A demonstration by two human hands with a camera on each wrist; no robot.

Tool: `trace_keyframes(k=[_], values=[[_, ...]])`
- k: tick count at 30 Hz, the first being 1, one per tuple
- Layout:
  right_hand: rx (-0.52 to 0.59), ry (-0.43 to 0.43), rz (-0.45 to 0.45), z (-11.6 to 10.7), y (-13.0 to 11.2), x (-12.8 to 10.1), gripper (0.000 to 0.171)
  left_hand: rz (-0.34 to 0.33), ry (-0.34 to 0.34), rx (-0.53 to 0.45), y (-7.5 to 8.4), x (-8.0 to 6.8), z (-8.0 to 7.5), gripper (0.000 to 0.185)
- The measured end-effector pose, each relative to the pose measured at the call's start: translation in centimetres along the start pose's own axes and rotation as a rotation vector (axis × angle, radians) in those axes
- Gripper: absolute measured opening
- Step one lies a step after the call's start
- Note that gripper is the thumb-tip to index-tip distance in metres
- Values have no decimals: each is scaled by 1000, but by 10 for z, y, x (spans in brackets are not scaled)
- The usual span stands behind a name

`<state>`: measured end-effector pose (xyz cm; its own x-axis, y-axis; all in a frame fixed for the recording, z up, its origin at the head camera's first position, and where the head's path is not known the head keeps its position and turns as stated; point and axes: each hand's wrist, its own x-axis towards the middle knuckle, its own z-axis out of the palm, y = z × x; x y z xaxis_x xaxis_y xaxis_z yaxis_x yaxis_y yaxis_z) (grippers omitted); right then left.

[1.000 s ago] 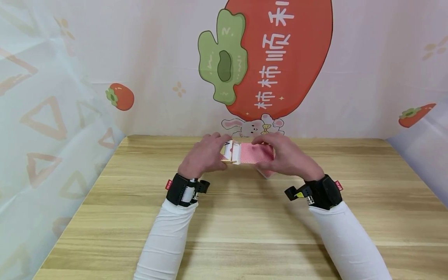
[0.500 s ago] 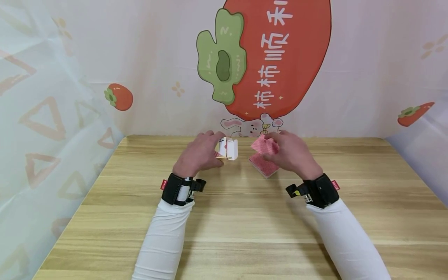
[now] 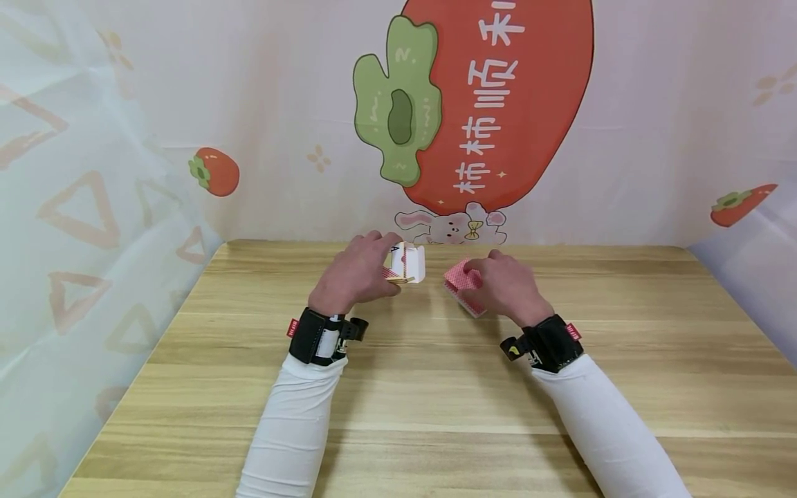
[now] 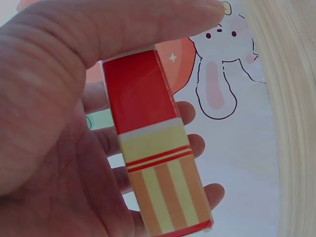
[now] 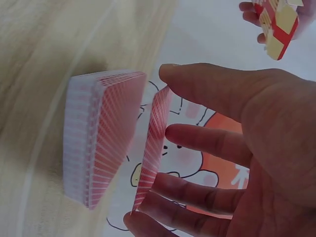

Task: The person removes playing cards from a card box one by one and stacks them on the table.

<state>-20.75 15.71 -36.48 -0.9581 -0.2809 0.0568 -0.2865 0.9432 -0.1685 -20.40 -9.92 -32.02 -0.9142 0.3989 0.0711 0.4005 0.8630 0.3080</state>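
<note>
My left hand (image 3: 353, 277) grips a card box (image 4: 153, 138) with red, yellow and striped sides, thumb on one side and fingers round the other. Its white flap (image 3: 416, 263) stands open toward the right, and a letter A shows beside it. To the right, my right hand (image 3: 509, 287) pinches a thin red-patterned playing card (image 5: 154, 140), or a few together, between thumb and fingers. Right below, apart from the held piece in the right wrist view, a thick deck of playing cards (image 5: 116, 140) with red backs lies on the table.
The wooden table (image 3: 398, 415) ends at the back against a pale printed cloth (image 3: 280, 104) with a big red persimmon drawing. A cloth also hangs along the left side.
My right hand has drawn the card away from the box's open end, to the right, then lowered it over the deck. The left hand and box have shifted slightly left.
</note>
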Motion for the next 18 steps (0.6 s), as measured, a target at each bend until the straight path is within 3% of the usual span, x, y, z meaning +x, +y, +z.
trace_keyframes(k=[18], values=[[-6,-34,49,11,-1,3,58,10,5,4,2,0,0,74]])
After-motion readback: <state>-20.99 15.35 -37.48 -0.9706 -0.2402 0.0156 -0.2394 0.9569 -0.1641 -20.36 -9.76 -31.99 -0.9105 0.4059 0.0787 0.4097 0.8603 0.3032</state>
